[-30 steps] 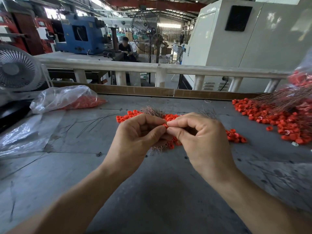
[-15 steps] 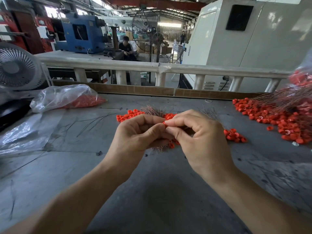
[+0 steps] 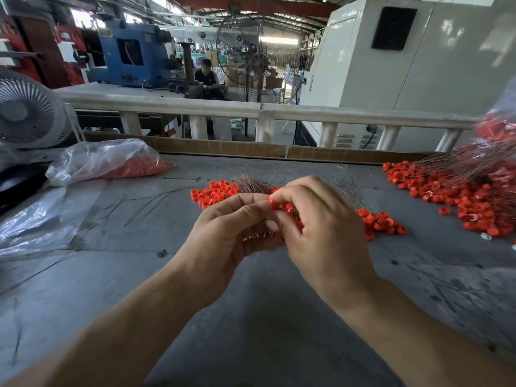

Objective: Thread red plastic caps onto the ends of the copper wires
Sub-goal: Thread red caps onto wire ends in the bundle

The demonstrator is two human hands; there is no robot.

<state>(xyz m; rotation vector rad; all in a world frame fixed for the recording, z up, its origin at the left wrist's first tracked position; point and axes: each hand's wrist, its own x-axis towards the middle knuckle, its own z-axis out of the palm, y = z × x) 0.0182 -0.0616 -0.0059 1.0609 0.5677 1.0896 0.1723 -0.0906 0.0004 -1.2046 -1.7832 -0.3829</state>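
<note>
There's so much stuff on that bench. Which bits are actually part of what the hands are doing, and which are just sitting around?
Part of the job:
- left hand, gripping a bundle of copper wires
- right hand, pinching a red cap
- loose red caps behind the hands

Lying about:
- plastic bag of caps, far left
- white fan
- capped wires heap, right
- grey table

Bare forearms point(image 3: 134, 317) (no sleeves, rings, or watch).
</note>
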